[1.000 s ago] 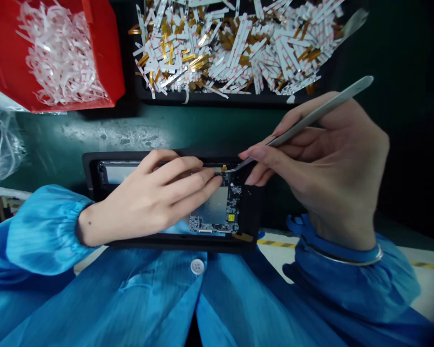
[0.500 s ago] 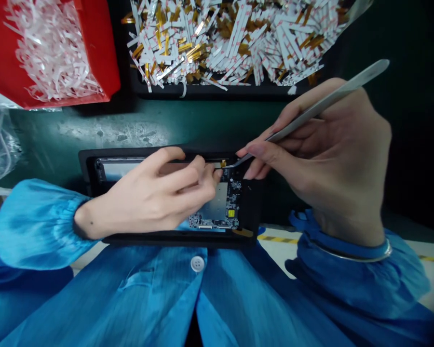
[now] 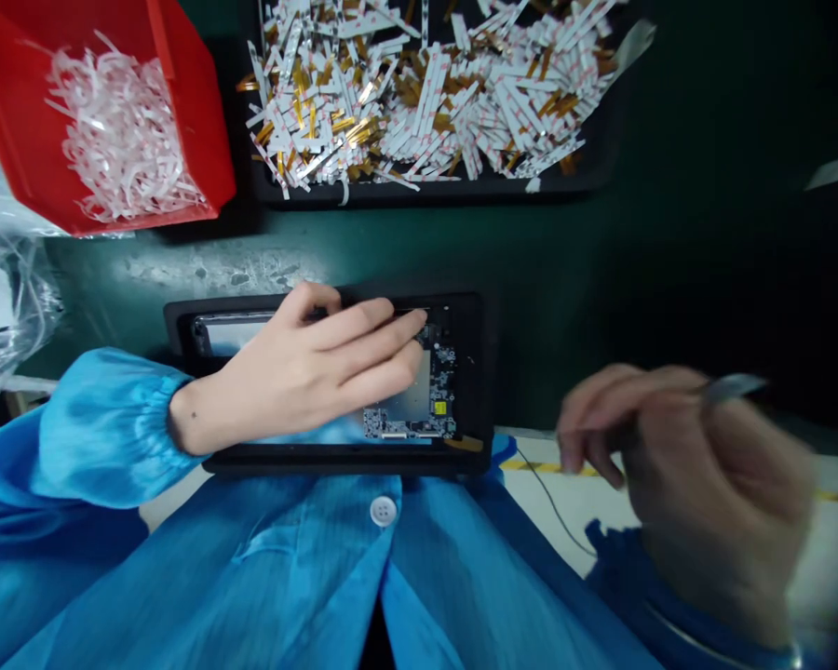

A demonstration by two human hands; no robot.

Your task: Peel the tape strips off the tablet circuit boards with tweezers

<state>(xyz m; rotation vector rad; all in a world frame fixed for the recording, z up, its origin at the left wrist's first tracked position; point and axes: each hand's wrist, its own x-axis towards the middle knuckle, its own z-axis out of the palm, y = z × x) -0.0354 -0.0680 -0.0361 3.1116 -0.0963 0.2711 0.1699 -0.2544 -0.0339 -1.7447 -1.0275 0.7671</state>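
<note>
Because the left hand (image 3: 307, 368) lay across the upper part of the exposed circuit board (image 3: 437, 391), with its fingers extended and pressing rather than clenched, a slip of the fingertips could have dragged over the small components there. The board sat in a black fixture (image 3: 471, 372) at the centre of the frame, so a knock to the fixture could have shifted it. The right hand (image 3: 684, 484), blurred at lower right, was curled around steel tweezers (image 3: 733, 388); a hurried return could have brought their points down on the board and scratched it. At top centre, a black tray (image 3: 419, 194) held a loose heap of white-and-gold flex strips (image 3: 419, 102), which a careless reach could have scattered. A red bin (image 3: 202, 158) of white shreds (image 3: 118, 149) stood at upper left. Half a second earlier, the tweezers had been working at a small gold tab at the board's upper edge. Now the right hand had pulled well away from the board, and that tab could no longer be seen.
</note>
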